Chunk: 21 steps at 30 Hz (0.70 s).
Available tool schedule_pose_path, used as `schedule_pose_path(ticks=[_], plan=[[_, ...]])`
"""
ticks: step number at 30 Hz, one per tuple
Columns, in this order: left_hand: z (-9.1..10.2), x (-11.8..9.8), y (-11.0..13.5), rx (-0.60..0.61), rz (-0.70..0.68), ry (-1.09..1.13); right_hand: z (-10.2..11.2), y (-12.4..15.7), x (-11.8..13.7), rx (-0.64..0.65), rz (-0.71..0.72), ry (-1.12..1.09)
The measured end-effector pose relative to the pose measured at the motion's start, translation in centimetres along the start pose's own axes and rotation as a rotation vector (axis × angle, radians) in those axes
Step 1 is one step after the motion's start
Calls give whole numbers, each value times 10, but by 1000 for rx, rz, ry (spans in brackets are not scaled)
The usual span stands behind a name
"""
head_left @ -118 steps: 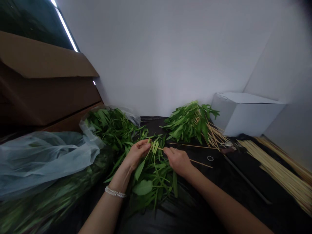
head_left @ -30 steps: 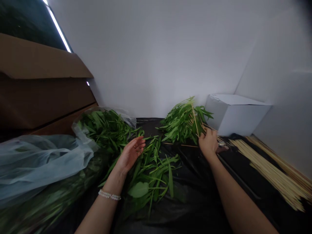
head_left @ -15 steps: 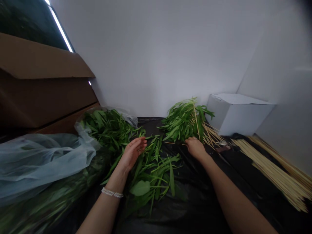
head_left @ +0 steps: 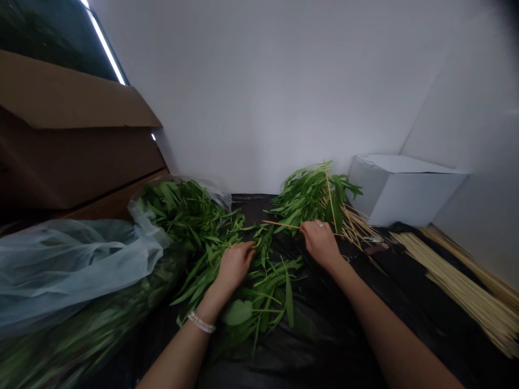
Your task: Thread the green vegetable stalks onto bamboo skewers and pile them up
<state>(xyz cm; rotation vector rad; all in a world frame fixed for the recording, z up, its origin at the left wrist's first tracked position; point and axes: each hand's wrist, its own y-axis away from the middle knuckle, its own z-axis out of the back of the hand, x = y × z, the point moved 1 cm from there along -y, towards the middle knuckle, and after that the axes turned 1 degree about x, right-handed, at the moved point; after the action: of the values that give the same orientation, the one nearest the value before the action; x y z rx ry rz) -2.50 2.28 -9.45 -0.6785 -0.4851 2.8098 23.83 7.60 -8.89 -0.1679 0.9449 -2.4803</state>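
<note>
A thin wooden skewer (head_left: 279, 223) is pinched in my right hand (head_left: 321, 246), its tip pointing left above the black sheet. My left hand (head_left: 235, 265), with a beaded bracelet at the wrist, reaches into the loose water spinach (head_left: 265, 302), fingers closed on some of the greens; the exact stem or leaf is hidden. Just beyond my right hand lies a pile of skewered greens (head_left: 302, 194), the bare skewer ends (head_left: 354, 224) fanning out to the right.
Plastic bags (head_left: 81, 265) of greens lie at the left, below a cardboard box (head_left: 81, 162). To the right, a white box (head_left: 405, 189) stands against the wall, with bundles of long skewers (head_left: 458, 286) in front. Black plastic (head_left: 324, 335) covers the surface.
My left hand has moved right and down onto the greens, its fingers closing. My right hand has lifted slightly left, bringing the skewer up. The view has shifted a little.
</note>
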Motion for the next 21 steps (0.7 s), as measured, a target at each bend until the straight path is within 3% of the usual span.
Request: schedule_pose_path(ticks=[5,11,14,17,21], plan=[[-2,-2,-1,19,9,-114,9,-1,21,-91,114,-25],[12,6,-8,-157,105,252,14,1,25,-154,25,-35],[11,10,-9,-171,107,294,14,1,26,-159,17,-46],[1,14,-8,-137,13,214,13,2,29,-123,53,-40],[-11,11,-4,20,-40,79,11,3,35,-67,105,-51]])
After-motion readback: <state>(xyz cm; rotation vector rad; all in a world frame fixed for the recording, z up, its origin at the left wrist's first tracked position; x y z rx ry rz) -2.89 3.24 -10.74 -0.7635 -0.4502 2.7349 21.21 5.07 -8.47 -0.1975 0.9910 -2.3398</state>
